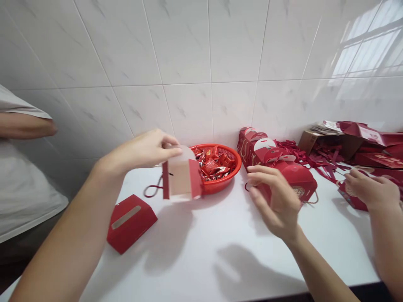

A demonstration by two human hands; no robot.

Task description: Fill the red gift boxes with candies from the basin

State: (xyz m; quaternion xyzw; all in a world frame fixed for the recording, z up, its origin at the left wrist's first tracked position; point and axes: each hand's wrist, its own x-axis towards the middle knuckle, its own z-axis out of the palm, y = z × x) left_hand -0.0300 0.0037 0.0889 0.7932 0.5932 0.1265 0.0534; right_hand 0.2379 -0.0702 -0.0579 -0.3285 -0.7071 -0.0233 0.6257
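My left hand (154,149) pinches the pale top flap of a small red box (181,178), held above the white table with its light inside showing and a dark red cord loop hanging at its left. Just behind it is a red basket (220,184) filled with red-wrapped packets (212,163). My right hand (273,199) is raised over the table with its fingers apart, holding nothing, in front of a row of closed red boxes (292,178). Another red box (132,222) with a slot lies at the left.
At the right, another person's hand (371,186) touches a red box. Red ribbons (327,161) and a pile of red boxes (371,142) lie behind it. A person in a pale shirt (28,180) stands at the left. A tiled wall (189,54) backs the table (201,256).
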